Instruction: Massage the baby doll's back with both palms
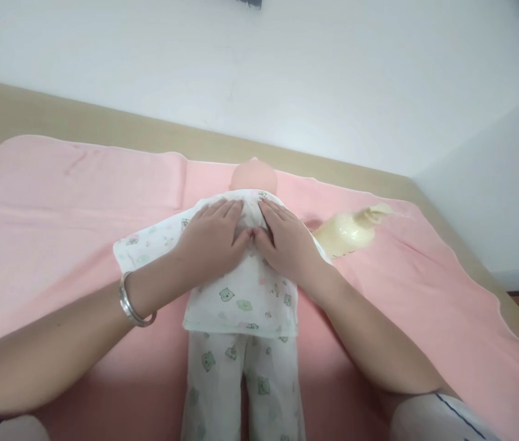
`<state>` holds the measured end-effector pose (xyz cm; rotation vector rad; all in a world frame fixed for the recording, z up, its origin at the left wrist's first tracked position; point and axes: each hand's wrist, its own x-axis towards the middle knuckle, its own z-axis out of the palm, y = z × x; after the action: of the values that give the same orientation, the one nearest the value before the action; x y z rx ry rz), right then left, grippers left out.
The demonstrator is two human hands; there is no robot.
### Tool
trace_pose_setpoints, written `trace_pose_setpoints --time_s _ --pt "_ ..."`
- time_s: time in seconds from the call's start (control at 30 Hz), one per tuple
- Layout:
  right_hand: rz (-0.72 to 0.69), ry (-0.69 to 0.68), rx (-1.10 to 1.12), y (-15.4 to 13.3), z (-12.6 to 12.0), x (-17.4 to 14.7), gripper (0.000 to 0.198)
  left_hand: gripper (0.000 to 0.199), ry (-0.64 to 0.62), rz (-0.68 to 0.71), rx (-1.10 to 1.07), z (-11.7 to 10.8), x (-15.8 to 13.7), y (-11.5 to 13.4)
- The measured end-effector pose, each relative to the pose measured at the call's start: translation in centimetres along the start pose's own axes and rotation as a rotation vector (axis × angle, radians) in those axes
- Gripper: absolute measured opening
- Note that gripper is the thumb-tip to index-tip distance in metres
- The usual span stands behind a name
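A baby doll (pixel 255 176) lies stretched out with its head at the far end, and no face shows on it. It wears a white top (pixel 241 309) and white trousers (pixel 213 380), both printed with small green animals. My left hand (pixel 215 233) rests flat on the upper part of the top, fingers extended. Beside it, my right hand (pixel 282 239) lies the same way, and the two thumbs meet or nearly meet in the middle. The fabric is rumpled between the hands. The doll's feet are out of frame.
Under the doll spreads a pink blanket (pixel 378 318) over a tan surface (pixel 103 110). A pale yellow pump bottle (pixel 351 231) lies on its side at the right, close to the doll's sleeve. White walls (pixel 287 79) stand behind and to the right.
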<state>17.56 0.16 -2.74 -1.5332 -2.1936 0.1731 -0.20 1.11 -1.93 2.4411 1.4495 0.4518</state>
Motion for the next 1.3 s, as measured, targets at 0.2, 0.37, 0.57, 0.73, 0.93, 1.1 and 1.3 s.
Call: trace_pose_setpoints --time_s 0.2,0.37,0.57,0.73,0.93,1.1,1.3 --pt "0.074 -0.004 -0.08 -0.5 -0.4 0.0 0.053 0.059 0.016 0.007 0.141 0.1 -1.5 1.5" --pt "0.07 -0.016 -0.122 -0.7 -0.4 0.0 0.051 0.061 -0.03 -0.022 0.034 -0.2 -1.1 1.4" --pt "0.054 -0.028 -0.237 -2.1 -0.2 -1.3 0.058 0.063 -0.071 -0.07 -0.09 -0.3 0.4 0.2" --pt "-0.014 -0.014 -0.283 -3.8 -0.5 -2.8 0.057 0.057 -0.037 -0.045 -0.118 0.1 0.9 -0.5" --pt "0.102 -0.179 -0.18 -2.9 -1.6 -1.4 0.06 0.06 -0.035 -0.036 -0.035 0.2 0.3 0.1" --pt "0.232 -0.252 -0.125 -1.2 -1.7 0.2 0.07 0.057 0.007 0.023 0.084 0.2 -0.9 1.2" --pt "0.175 -0.21 -0.13 -0.7 -0.9 0.3 0.072 0.053 0.029 0.167 0.063 0.0 -1.7 1.3"
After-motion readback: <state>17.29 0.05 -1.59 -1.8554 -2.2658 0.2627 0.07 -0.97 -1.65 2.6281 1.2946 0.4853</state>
